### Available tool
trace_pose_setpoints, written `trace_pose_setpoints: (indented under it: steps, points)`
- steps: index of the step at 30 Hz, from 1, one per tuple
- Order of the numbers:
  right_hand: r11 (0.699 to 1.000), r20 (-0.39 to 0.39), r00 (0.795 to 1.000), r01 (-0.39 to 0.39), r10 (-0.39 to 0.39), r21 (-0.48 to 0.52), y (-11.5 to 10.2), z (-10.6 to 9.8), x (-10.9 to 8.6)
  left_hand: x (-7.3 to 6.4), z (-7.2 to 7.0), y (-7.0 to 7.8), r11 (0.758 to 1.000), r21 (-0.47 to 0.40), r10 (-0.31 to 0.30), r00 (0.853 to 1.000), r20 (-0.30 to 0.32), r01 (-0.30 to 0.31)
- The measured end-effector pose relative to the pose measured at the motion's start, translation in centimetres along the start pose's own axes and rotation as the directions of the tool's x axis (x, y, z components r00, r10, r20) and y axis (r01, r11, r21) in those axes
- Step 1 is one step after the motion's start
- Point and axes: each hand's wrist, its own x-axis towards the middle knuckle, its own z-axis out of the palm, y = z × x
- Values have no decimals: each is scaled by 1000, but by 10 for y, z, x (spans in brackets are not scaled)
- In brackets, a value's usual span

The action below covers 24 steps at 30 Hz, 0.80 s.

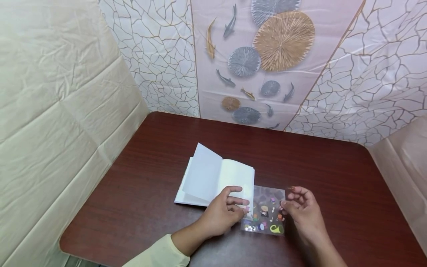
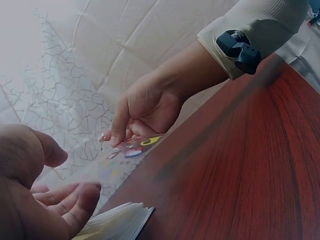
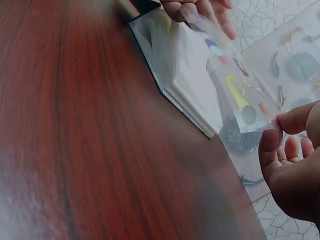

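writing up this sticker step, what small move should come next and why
Probably peel the small orange sticker: the right hand pinches the sticker sheet beside it, the left hand holds the opposite side, and the open notebook shows a blank right page.

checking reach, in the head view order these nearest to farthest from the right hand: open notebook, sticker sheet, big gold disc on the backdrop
1. Sticker sheet: held at its edge by the right hand.
2. Open notebook: on the table, to the left.
3. Big gold disc: on the backdrop, beyond the table.
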Motion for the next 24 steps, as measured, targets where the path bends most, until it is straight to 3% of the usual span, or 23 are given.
trace_pose_setpoints:
  steps: [5,13,18,21,24]
  points:
    - [1000,-21,1000,7,-7,16,2,-7,5,-2,-1,0,997,68,31,999,16,-32]
    - [991,-86,996,-19,8,-136,9,-23,15,-5,2,5,995,81,46,997,56,-51]
    - [987,-71,997,-48,38,-152,17,-30,21,-6,2,6,989,118,79,993,88,-89]
    - [973,-67,997,-52,37,-225,22,-34,23,-7,0,7,975,177,122,989,78,-134]
    - [937,-75,997,-36,10,-346,25,-36,25,-7,-2,9,957,232,162,985,64,-173]
